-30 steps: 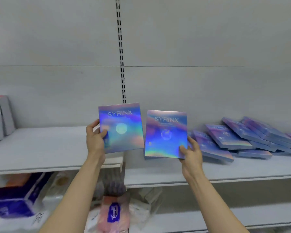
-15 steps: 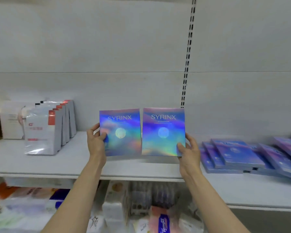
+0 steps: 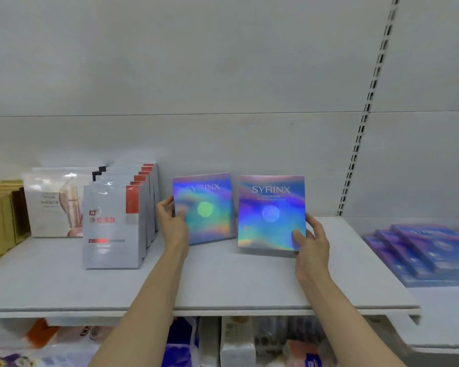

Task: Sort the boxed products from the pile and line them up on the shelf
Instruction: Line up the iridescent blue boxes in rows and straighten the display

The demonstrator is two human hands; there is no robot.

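Two flat holographic boxes marked SYRINX stand upright over the white shelf (image 3: 223,282). My left hand (image 3: 171,223) grips the left box (image 3: 204,207) by its left edge, thumb on the front. My right hand (image 3: 310,242) pinches the right box (image 3: 272,211) at its lower right corner. The left box sits further back, its bottom edge at the shelf surface; the right box is nearer me, whether it touches the shelf I cannot tell. A pile of the same boxes (image 3: 421,250) lies flat on the neighbouring shelf at the right.
A row of upright grey-and-red sachet packs (image 3: 114,223) stands just left of my left hand, with a white pack (image 3: 53,202) and gold boxes (image 3: 3,215) beyond. A slotted upright (image 3: 366,112) runs up the back wall. Packaged goods fill the shelf below.
Both boxes have moved left and down to the shelf beside the sachet packs, and now stand apart. The view has swung left, leaving the pile at the far right.
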